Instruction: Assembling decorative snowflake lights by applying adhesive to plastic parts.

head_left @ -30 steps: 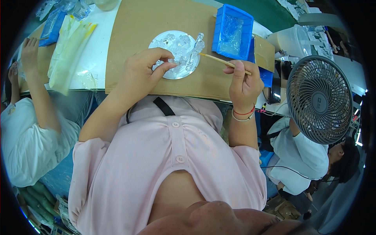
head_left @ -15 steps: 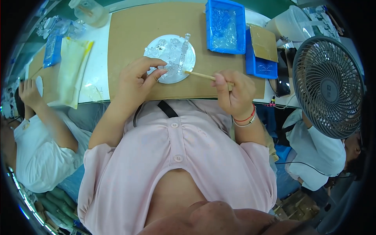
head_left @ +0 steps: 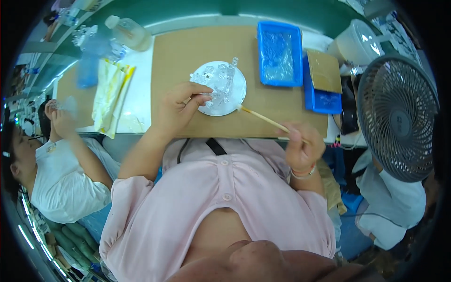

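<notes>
Several clear, glass-like plastic pieces point(head_left: 217, 77) lie bunched on a round white plate point(head_left: 240, 87). One is long and knobbly, and its end sticks out past the far rim. My left hand point(head_left: 181, 105) reaches over the plate's near left edge, thumb and fingers pinched on one of the clear pieces, which mostly hides behind the fingertips. My right hand point(head_left: 304, 146), slightly blurred, is closed round a thin wooden stick point(head_left: 265, 119) with a darker tip. That tip points left and is at the plate's near right rim; whether it touches I cannot tell.
A brown cardboard sheet point(head_left: 176, 56) lies under the plate. Beyond stand a blue tray point(head_left: 300, 61) of clear pieces and a blue box point(head_left: 324, 101) with a cardboard flap. A fan point(head_left: 399, 120) stands right; a bottle point(head_left: 129, 34) and yellow-white bag point(head_left: 108, 96) lie left. People sit on both sides.
My right hand has drawn the stick back from the long clear piece, toward the right and nearer me. My left hand stays pinched at the plate. The whole view has shifted.
</notes>
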`<state>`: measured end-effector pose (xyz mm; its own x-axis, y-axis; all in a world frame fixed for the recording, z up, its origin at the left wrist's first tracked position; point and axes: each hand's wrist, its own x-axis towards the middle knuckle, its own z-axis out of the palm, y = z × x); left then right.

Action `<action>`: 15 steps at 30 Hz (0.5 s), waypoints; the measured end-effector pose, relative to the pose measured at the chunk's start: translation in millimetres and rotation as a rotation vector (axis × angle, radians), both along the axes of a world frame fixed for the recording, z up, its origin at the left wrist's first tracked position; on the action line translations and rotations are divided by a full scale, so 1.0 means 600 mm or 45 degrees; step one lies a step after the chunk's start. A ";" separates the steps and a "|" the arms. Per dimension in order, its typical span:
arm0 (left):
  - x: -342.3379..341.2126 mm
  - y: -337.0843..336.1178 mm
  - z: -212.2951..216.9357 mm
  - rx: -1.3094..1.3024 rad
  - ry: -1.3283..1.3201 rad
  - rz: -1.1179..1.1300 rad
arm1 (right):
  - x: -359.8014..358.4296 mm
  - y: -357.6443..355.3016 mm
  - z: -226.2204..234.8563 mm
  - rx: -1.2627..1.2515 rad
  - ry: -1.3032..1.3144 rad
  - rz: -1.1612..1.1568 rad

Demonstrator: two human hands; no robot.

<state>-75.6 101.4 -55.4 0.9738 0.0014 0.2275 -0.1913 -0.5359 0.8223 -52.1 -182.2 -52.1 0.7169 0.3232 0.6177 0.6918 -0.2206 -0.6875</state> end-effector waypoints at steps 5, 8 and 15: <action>0.139 0.036 0.039 0.071 0.031 0.247 | -0.021 -0.040 -0.033 0.402 0.099 -0.080; 0.273 0.075 0.026 -0.038 -0.089 0.397 | -0.024 -0.031 -0.054 0.549 0.052 -0.028; 0.456 0.153 -0.058 0.178 -0.191 0.716 | -0.012 -0.017 -0.058 0.094 -0.342 0.098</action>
